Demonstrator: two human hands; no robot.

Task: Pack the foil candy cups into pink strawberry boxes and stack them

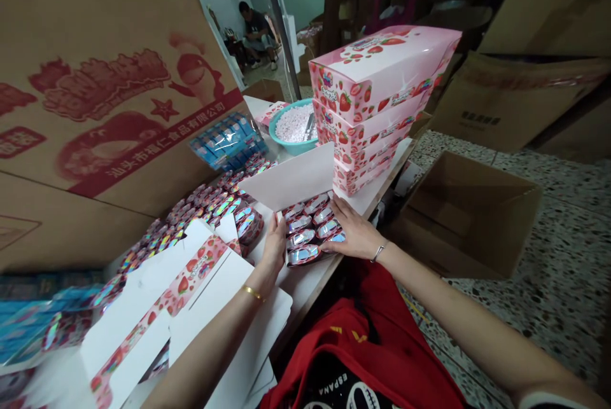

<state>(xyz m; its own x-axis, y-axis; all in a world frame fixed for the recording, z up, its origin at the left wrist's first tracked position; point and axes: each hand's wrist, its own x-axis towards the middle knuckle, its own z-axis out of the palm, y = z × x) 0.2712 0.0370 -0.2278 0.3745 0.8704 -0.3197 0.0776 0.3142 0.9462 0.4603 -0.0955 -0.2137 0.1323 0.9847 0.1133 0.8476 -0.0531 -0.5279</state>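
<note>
An open carton (291, 177) with its white lid raised at the back holds rows of small shiny packets (301, 237). My left hand (273, 245) is closed on the carton's left side, fingers at its edge. Against the right side of the packets lies my right hand (353, 231), its fingers spread and touching them. Just behind stands a stack of pink strawberry boxes (370, 103). Many loose shiny packets (191, 218) are heaped to the left. Unfolded strawberry cartons (191, 282) lie beside my left forearm.
Behind the carton are a teal basin (292, 145) of pale pellets and blue packs (229, 138). A large cardboard box (114, 78) stands on the left. An open box (477, 212) sits on the floor at right. A person (258, 34) sits far back.
</note>
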